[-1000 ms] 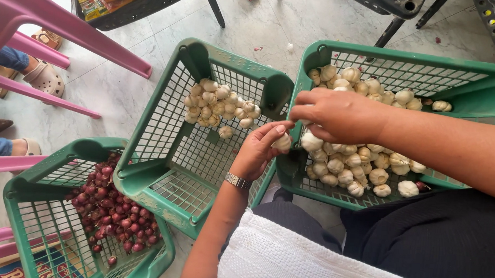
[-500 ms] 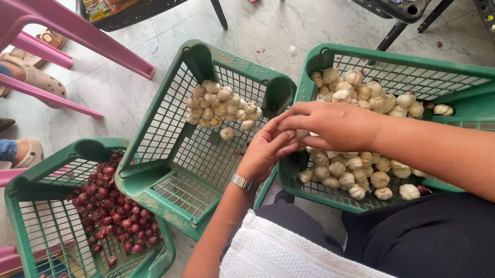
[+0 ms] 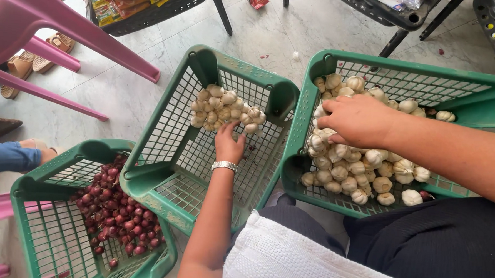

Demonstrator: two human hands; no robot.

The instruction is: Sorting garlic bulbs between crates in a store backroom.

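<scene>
My left hand [image 3: 228, 142], with a silver watch on the wrist, reaches into the middle green basket [image 3: 162, 177] and touches the edge of a pile of garlic bulbs [image 3: 224, 108] at its far end. Whether it still holds a bulb is hidden by the fingers. My right hand [image 3: 359, 120] lies palm down on the heap of garlic bulbs [image 3: 363, 166] in the right green basket [image 3: 311, 80], fingers curled over the bulbs at the left side. A white towel [image 3: 292, 263] covers my lap.
A third green basket [image 3: 28, 201] at lower left holds small red onions [image 3: 114, 205]. Pink plastic chair legs [image 3: 69, 25] cross the upper left. Another person's foot and sandals [image 3: 34, 63] are at the left. Black crates and chair legs stand along the top.
My left hand has gone from beside my right hand at the right basket over into the middle basket, down to its garlic pile. My right hand stayed on the right heap.
</scene>
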